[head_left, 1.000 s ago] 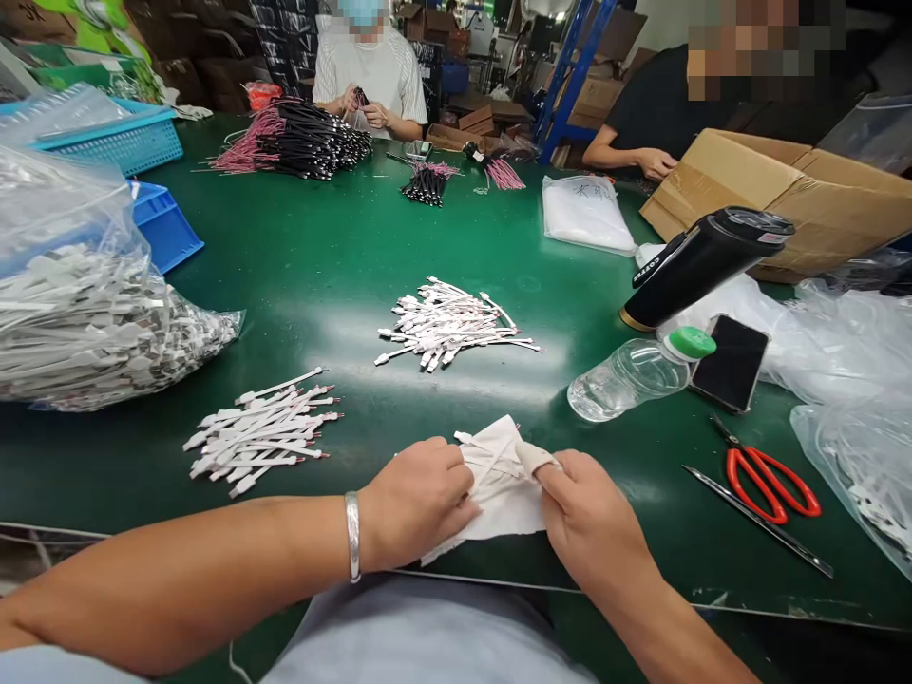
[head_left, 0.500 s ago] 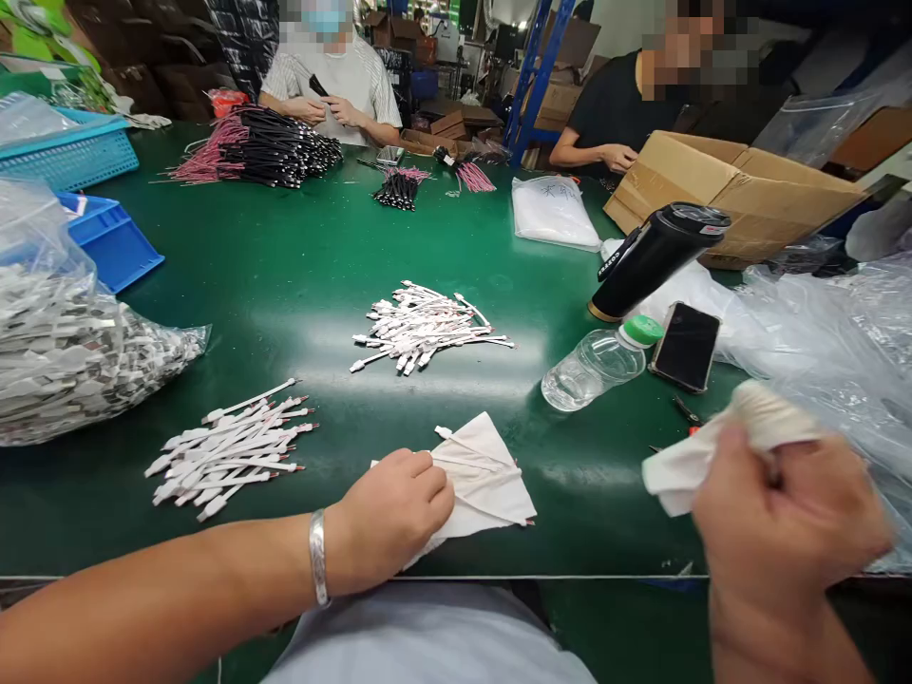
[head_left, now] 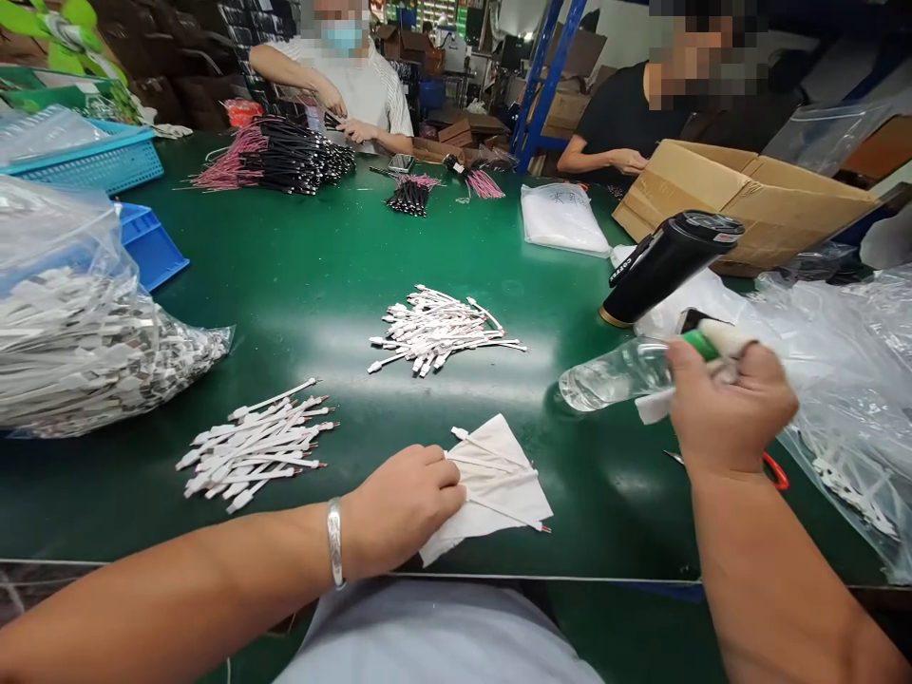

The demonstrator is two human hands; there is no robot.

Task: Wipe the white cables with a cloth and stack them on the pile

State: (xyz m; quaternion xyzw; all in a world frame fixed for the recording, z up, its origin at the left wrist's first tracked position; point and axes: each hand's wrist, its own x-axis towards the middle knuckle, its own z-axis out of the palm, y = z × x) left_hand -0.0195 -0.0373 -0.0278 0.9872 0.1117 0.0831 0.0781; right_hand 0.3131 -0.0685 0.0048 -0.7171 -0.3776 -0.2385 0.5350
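Observation:
My left hand (head_left: 405, 510), fingers curled, rests on the edge of a white cloth (head_left: 509, 489) that lies flat on the table. A few thin white cables (head_left: 495, 508) with connector ends lie across this cloth, one running out from under my fingers; the fingertips' hold is partly hidden. Closed around a second, crumpled white cloth (head_left: 654, 407), my right hand (head_left: 727, 404) is at the neck of a clear plastic bottle (head_left: 605, 378). The bottle's green cap (head_left: 702, 344) shows just above my thumb. Whether the hand also grips the bottle I cannot tell.
White cable piles lie at centre (head_left: 438, 328) and left (head_left: 256, 442). A stuffed plastic bag (head_left: 92, 351) stands at the left. A black tumbler (head_left: 670, 266), a carton (head_left: 741, 195) and red-handled scissors (head_left: 776, 472) are on the right. Two people work across the table.
My right hand has moved left and up with its cloth, from the table's right side to the bottle's neck, covering most of the phone. My left hand stays on the flat cloth.

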